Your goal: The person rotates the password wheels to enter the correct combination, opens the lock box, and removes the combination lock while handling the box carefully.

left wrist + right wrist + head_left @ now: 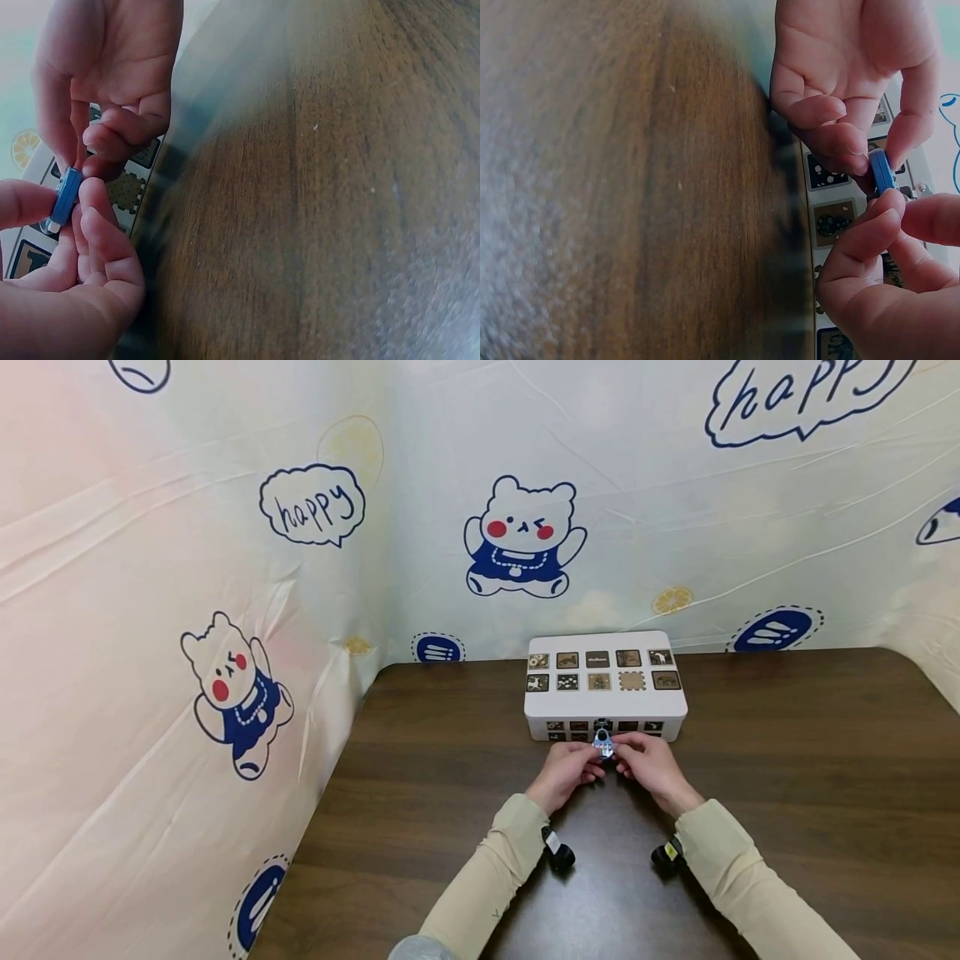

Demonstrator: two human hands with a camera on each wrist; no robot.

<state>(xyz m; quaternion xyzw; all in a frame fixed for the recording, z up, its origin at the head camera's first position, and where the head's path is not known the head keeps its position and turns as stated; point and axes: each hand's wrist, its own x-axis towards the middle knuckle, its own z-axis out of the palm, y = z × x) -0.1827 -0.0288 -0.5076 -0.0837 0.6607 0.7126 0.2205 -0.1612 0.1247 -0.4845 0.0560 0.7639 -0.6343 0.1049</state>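
A small blue padlock (603, 744) hangs at the front clasp of a white box (606, 703) printed with dark square pictures. From its left side my left hand (567, 772) pinches the padlock between thumb and fingers. Opposite, my right hand (655, 767) pinches its other side. Both wrist views show the blue padlock body edge-on, in the left wrist view as a blue padlock (67, 196) and in the right wrist view as a blue padlock (883, 171), with fingertips on it from both hands. The fingers partly cover its face.
The box stands on a dark wooden table (435, 760) near its back edge. A pale printed cloth (435, 527) with bears and "happy" bubbles hangs behind and to the left. A small black device (558, 852) is strapped at the left wrist, and another black device (666, 858) at the right.
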